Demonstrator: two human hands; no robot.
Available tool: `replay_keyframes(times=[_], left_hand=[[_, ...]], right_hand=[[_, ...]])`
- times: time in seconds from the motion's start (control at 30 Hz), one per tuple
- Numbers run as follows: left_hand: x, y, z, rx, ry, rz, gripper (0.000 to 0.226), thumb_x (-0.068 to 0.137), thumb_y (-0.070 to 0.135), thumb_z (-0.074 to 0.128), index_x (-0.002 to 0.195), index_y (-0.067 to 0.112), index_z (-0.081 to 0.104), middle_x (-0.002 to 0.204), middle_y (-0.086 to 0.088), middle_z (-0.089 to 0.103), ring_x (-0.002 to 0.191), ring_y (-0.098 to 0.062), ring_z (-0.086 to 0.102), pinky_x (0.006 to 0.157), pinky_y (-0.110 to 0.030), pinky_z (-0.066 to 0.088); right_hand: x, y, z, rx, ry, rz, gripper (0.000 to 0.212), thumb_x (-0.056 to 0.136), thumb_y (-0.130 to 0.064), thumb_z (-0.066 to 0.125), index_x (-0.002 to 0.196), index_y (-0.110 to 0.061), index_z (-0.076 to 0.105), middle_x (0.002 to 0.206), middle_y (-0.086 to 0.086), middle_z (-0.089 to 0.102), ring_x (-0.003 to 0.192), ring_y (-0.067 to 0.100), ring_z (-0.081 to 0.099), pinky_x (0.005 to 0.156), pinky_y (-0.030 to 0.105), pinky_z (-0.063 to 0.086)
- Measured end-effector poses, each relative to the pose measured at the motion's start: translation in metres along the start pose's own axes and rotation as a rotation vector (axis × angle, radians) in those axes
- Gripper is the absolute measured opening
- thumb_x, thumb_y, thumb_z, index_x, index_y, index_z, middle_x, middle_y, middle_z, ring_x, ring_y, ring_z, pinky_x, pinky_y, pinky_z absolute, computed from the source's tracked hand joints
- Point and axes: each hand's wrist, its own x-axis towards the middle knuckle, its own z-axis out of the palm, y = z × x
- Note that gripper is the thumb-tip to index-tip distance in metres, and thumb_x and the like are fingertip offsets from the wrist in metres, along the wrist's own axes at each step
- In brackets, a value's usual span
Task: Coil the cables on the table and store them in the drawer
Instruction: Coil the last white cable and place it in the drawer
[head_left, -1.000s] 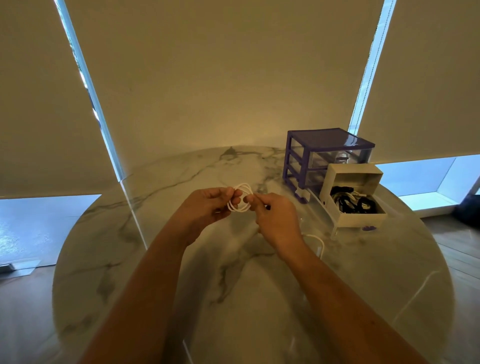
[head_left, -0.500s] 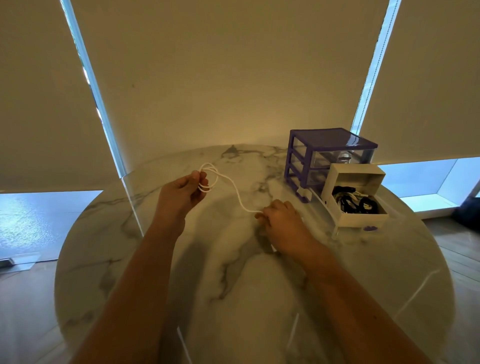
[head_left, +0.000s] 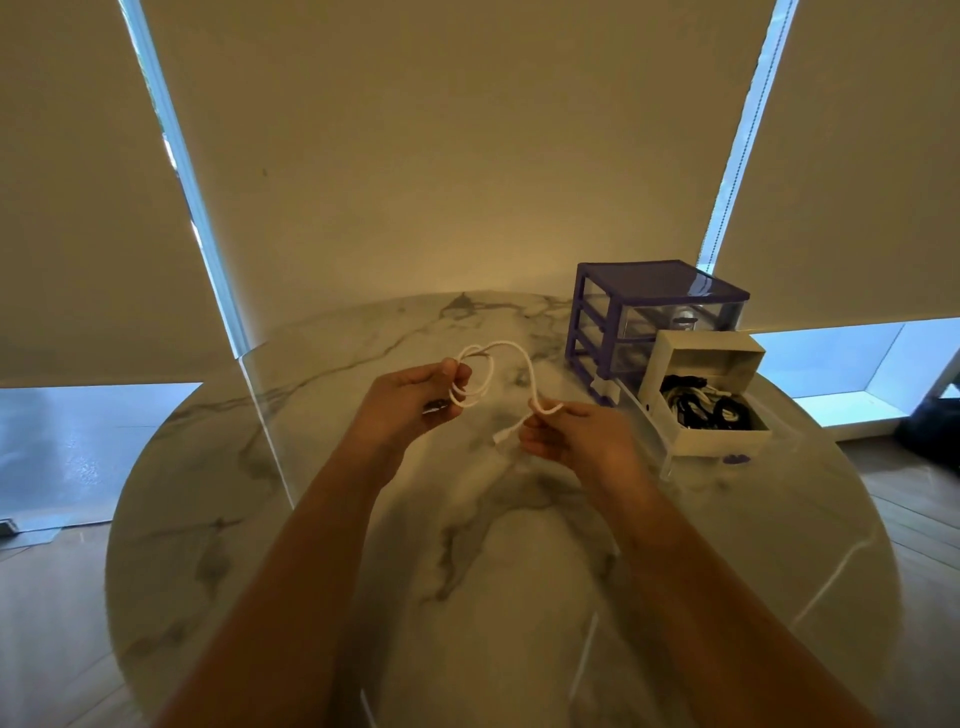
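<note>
A white cable (head_left: 511, 358) hangs in the air above the round marble table (head_left: 493, 545). My left hand (head_left: 410, 402) pinches a small bundle of its loops. From there the cable arcs up and over to my right hand (head_left: 569, 439), which pinches it near its free end; the white plug sticks out to the left below my fingers. At the right stands a purple drawer unit (head_left: 652, 317) with one drawer (head_left: 711, 441) pulled out. Coiled black and white cables (head_left: 704, 408) lie inside that drawer.
The drawer unit and its open drawer take up the table's far right. Beige roller blinds hang behind the table, with bright strips of window between them. Wooden floor shows past the table's edge on both sides.
My hands first drew apart, stretching the cable out. Now they have come closer again, and my right hand has slid along to the cable's plug end.
</note>
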Motion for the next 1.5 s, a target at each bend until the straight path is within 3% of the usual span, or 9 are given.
replay_keyframes(times=[0.33,0.57,0.67,0.8,0.93,1.1,1.2,1.37,1.5], left_hand=[[-0.011,-0.004,0.031,0.045,-0.053,0.057,0.015,0.092,0.017,0.060,0.087,0.016,0.075,0.083,-0.003,0.070,0.077,-0.011,0.065,0.065,-0.017,0.053],[-0.012,-0.005,0.037,0.096,-0.060,0.111,0.018,0.092,0.014,0.060,0.084,0.021,0.075,0.077,0.007,0.075,0.075,-0.006,0.069,0.067,-0.018,0.055],[-0.010,-0.007,0.035,0.145,0.015,0.153,0.013,0.091,0.015,0.062,0.094,0.018,0.074,0.081,0.003,0.074,0.076,-0.008,0.069,0.068,-0.018,0.056],[-0.006,-0.010,0.030,0.169,0.089,0.177,0.013,0.091,0.018,0.063,0.098,0.017,0.073,0.087,-0.005,0.074,0.075,-0.011,0.068,0.066,-0.020,0.056],[-0.005,-0.009,0.024,0.140,0.094,0.159,0.012,0.091,0.019,0.063,0.093,0.020,0.074,0.085,-0.001,0.075,0.079,-0.014,0.071,0.069,-0.022,0.057],[-0.004,-0.010,0.025,0.114,0.108,0.138,0.013,0.091,0.015,0.063,0.096,0.014,0.074,0.075,0.007,0.074,0.073,-0.007,0.070,0.066,-0.018,0.056],[0.002,-0.006,0.013,-0.028,0.201,0.102,0.017,0.091,0.016,0.062,0.101,0.006,0.072,0.079,0.000,0.072,0.074,-0.010,0.067,0.065,-0.018,0.055],[0.005,-0.001,-0.003,-0.182,0.274,0.096,0.024,0.095,0.014,0.057,0.111,0.001,0.067,0.088,-0.003,0.070,0.082,-0.011,0.065,0.073,-0.020,0.058],[0.007,0.008,-0.014,-0.341,0.308,0.144,0.026,0.097,0.017,0.054,0.116,0.002,0.064,0.091,0.000,0.069,0.085,-0.008,0.065,0.076,-0.019,0.056]], right_hand=[[0.007,0.002,-0.002,0.624,-0.057,0.034,0.021,0.097,-0.014,0.050,0.084,-0.003,0.062,0.062,0.008,0.071,0.055,0.015,0.070,0.052,0.024,0.057],[0.009,0.006,0.003,0.355,-0.138,0.085,0.018,0.090,-0.024,0.061,0.096,-0.010,0.071,0.074,0.002,0.069,0.055,0.006,0.062,0.049,0.019,0.050],[0.008,0.007,0.005,0.274,-0.168,0.093,0.023,0.090,-0.032,0.061,0.102,-0.015,0.071,0.076,-0.001,0.067,0.053,0.005,0.052,0.047,0.018,0.043],[-0.002,0.003,0.007,0.328,-0.347,0.102,0.032,0.098,-0.030,0.047,0.119,-0.013,0.063,0.089,0.001,0.069,0.067,0.011,0.055,0.059,0.023,0.044],[-0.008,0.001,0.011,0.373,-0.466,0.050,0.036,0.088,-0.016,0.058,0.122,-0.004,0.059,0.108,0.014,0.066,0.093,0.024,0.065,0.077,0.034,0.054],[-0.007,0.005,0.015,0.194,-0.378,-0.057,0.037,0.082,0.006,0.065,0.119,0.003,0.062,0.113,0.019,0.067,0.093,0.024,0.068,0.077,0.033,0.059],[-0.010,0.005,0.017,-0.185,-0.303,-0.146,0.040,0.081,0.006,0.067,0.120,-0.003,0.064,0.107,0.014,0.068,0.084,0.018,0.067,0.071,0.024,0.059],[0.004,0.014,0.014,-0.716,-0.056,-0.286,0.020,0.083,0.000,0.069,0.098,-0.012,0.073,0.087,0.002,0.070,0.068,0.004,0.060,0.064,0.013,0.051],[0.018,0.021,0.002,-0.959,0.104,-0.343,0.024,0.086,0.000,0.062,0.096,-0.018,0.074,0.094,-0.002,0.070,0.083,0.010,0.062,0.082,0.023,0.052]])
